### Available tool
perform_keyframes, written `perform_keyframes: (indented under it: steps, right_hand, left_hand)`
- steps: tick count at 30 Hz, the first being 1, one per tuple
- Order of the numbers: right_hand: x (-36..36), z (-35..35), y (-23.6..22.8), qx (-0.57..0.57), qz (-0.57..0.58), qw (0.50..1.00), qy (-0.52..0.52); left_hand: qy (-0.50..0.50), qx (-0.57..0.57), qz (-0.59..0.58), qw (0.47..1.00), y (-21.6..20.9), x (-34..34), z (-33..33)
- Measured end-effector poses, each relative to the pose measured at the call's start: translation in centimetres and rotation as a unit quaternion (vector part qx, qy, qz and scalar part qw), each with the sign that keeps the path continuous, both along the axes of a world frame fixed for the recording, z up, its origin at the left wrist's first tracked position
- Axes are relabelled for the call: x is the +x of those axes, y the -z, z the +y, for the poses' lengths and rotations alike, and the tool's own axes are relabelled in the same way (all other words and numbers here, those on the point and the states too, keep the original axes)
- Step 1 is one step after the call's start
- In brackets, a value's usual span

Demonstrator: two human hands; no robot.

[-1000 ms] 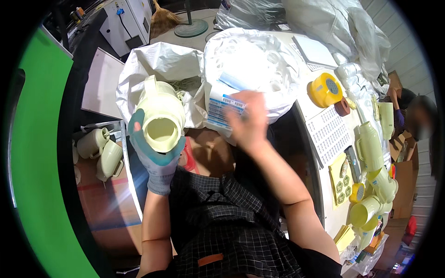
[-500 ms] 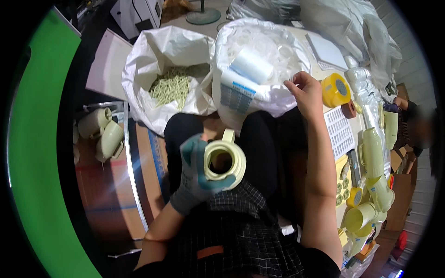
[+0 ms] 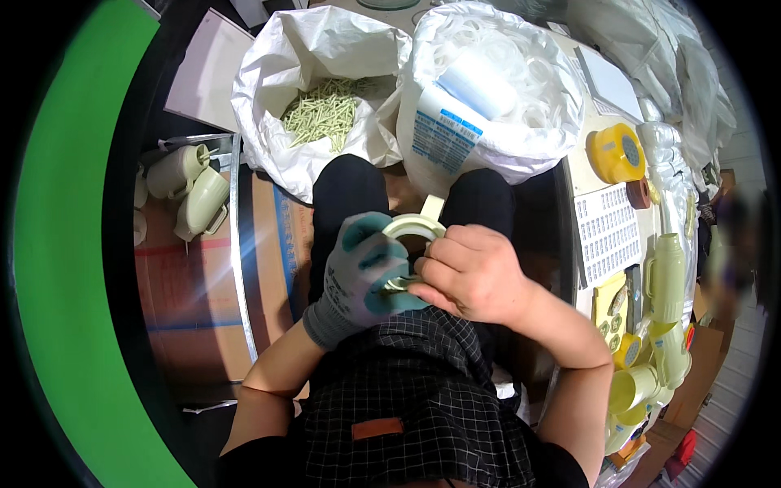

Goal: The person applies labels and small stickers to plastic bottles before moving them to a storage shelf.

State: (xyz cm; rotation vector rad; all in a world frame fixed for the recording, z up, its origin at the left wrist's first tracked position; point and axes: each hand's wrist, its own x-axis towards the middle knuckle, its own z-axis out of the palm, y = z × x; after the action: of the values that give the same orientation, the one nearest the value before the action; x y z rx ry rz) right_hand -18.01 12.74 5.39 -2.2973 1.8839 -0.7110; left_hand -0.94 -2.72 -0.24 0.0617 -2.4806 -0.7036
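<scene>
Jug sat between left hand and right hand | sticks lay in sack ahead — rings in bag, right of it | tape on table

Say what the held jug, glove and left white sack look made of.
Jug: probably plastic; smooth, evenly pale green. Glove: matte grey knit, as the textured cuff suggests, with teal coating, perhaps rubber. Sack: likely plastic, perhaps woven; dull sheen, stiff creases.

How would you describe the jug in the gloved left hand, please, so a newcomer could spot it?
Start at the black checked apron, lower middle, and look just above it, to the gloved left hand and bare right hand. Between them is the pale jug, its handle pointing away from the person. Unlike the other jugs at far left and right, it is held.
</scene>
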Motion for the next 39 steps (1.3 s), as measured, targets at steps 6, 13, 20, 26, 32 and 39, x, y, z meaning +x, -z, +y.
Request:
perform_keyframes:
  steps: [6, 13, 20, 26, 32, 39]
  right_hand:
    - [-0.3, -0.1, -0.3, 0.002, -0.007, 1.000, 0.001]
    - [1.5, -0.6, 1.0, 0.026, -0.062, 0.996, 0.053]
    - [2.1, -0.6, 2.9, -0.081, -0.001, 0.995, 0.063]
    - [2.1, 0.1, 2.8, -0.092, 0.010, 0.994, 0.065]
    - [2.1, 0.3, 1.5, -0.040, -0.030, 0.997, 0.053]
    - [3.1, 0.5, 0.9, -0.013, -0.034, 0.998, 0.050]
  left_hand:
    - [-0.012, -0.002, -0.015, 1.000, -0.4, -0.2, -0.4]
    - [-0.040, -0.108, -0.083, 0.990, -2.9, 0.1, -0.6]
    - [-0.076, -0.181, -0.188, 0.962, -6.1, -0.7, 0.1]
    - [0.027, -0.166, -0.172, 0.971, -6.6, -2.5, -2.8]
    - [0.131, -0.098, -0.262, 0.951, -6.4, -2.6, -3.1]
    - [0.141, -0.189, -0.298, 0.925, -7.9, -2.5, -1.7]
